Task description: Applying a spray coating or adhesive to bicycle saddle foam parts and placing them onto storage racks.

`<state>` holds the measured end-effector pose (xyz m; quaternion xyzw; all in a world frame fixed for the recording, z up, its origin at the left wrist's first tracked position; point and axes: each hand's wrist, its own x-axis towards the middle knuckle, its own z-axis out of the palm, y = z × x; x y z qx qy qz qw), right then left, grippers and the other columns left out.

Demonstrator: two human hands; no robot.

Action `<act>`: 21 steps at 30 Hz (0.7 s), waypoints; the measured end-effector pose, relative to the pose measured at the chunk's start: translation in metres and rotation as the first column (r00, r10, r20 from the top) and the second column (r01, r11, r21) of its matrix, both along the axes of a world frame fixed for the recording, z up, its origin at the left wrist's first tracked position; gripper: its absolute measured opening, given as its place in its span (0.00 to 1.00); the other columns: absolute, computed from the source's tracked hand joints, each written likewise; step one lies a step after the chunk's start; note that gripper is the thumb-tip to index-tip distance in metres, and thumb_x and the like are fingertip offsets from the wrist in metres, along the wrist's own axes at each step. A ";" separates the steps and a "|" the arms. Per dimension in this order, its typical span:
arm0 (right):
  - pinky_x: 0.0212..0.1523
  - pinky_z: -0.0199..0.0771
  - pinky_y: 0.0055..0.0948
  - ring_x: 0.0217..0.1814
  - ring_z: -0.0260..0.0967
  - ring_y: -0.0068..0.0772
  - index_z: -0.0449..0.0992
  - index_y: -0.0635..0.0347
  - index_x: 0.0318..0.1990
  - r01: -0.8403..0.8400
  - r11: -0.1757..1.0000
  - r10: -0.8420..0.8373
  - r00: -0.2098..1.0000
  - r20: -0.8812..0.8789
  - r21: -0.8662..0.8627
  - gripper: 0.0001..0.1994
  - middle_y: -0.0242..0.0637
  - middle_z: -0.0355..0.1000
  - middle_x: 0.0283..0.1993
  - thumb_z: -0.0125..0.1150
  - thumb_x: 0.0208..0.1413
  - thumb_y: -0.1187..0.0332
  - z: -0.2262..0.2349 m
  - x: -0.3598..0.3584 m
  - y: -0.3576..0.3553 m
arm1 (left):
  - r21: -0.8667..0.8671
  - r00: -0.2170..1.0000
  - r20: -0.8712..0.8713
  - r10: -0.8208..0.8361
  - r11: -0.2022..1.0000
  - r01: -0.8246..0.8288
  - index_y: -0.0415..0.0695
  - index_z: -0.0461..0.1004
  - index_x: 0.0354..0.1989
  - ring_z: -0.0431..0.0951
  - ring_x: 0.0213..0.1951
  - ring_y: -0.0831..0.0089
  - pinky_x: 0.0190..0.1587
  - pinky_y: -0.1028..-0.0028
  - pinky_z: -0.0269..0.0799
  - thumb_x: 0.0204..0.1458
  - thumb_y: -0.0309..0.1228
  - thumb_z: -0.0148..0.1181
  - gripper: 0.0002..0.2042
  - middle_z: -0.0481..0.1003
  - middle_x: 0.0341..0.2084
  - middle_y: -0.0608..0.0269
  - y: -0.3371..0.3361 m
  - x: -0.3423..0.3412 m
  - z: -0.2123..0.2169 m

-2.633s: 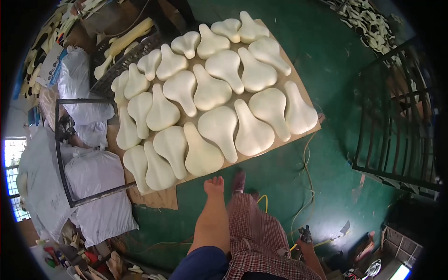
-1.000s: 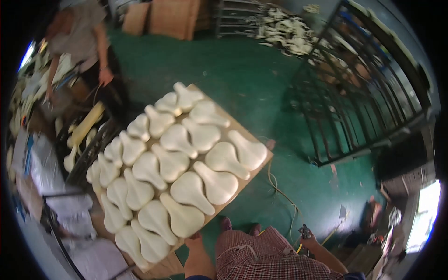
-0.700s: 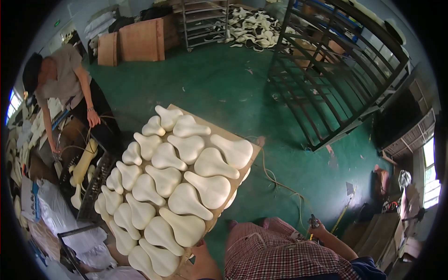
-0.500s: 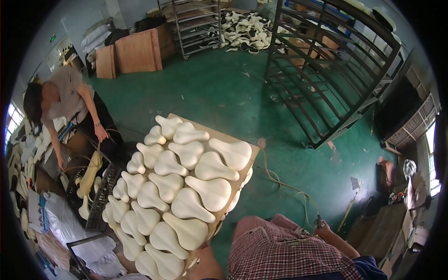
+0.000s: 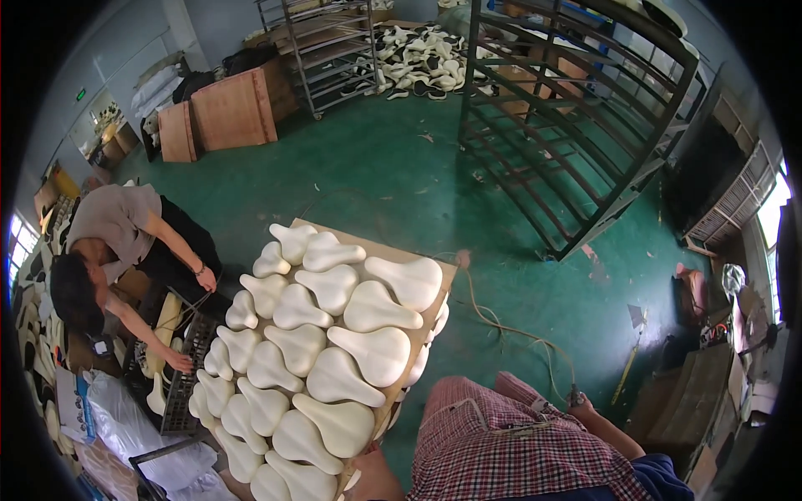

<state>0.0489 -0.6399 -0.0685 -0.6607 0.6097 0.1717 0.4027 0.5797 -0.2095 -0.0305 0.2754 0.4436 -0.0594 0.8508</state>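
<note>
My right hand (image 5: 582,407) is closed around a small metal hose-end tool (image 5: 574,392) at the lower right, beside the checked apron (image 5: 518,442) on my body. From that tool a thin tan hose (image 5: 501,324) trails over the floor. Part of my left forearm (image 5: 378,478) shows at the lower edge; the hand is hidden behind the loaded board. Cream-white saddle-shaped pads (image 5: 361,363) lie in rows on the brown board (image 5: 444,275), just left of my body. More pads show below the board's right edge.
At the left a co-worker (image 5: 113,221) bends over a dark plastic crate (image 5: 185,384) holding pads. A large metal rack (image 5: 576,134) stands far right, a shelved trolley (image 5: 334,50) at the back. Behind it lies a pad heap (image 5: 422,58). Cardboard (image 5: 689,409) leans at the right.
The co-worker has bent lower, and one hand has moved right to the crate's rim. My view has shifted slightly. My right hand keeps its hold on the hose-end tool.
</note>
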 end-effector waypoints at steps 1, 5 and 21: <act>0.46 0.49 0.46 0.48 0.59 0.36 0.57 0.53 0.50 -0.065 0.998 0.065 0.998 -0.008 -0.008 0.24 0.38 0.64 0.46 0.48 0.41 0.67 0.001 0.000 -0.001 | 0.001 1.000 -0.002 0.006 1.000 -0.006 0.41 0.65 0.44 0.70 0.41 0.63 0.38 0.65 0.70 0.52 0.36 0.39 0.16 0.69 0.39 0.56 -0.001 -0.001 0.001; 0.57 0.37 0.53 0.54 0.55 0.35 0.65 0.56 0.45 -0.269 0.963 0.268 0.962 -0.040 -0.023 0.17 0.35 0.64 0.47 0.41 0.49 0.60 0.012 0.008 -0.003 | 0.011 0.999 -0.012 0.040 0.999 -0.040 0.42 0.65 0.44 0.70 0.41 0.63 0.38 0.65 0.70 0.52 0.36 0.39 0.16 0.69 0.39 0.57 -0.002 -0.007 0.006; 0.34 0.70 0.33 0.36 0.66 0.37 0.44 0.50 0.60 0.377 0.922 -0.383 0.921 0.076 0.086 0.43 0.45 0.65 0.42 0.59 0.31 0.75 0.100 0.089 -0.010 | 0.126 0.990 -0.086 0.108 0.987 -0.096 0.43 0.65 0.45 0.70 0.41 0.66 0.37 0.68 0.70 0.53 0.37 0.39 0.16 0.70 0.39 0.60 0.001 -0.040 0.036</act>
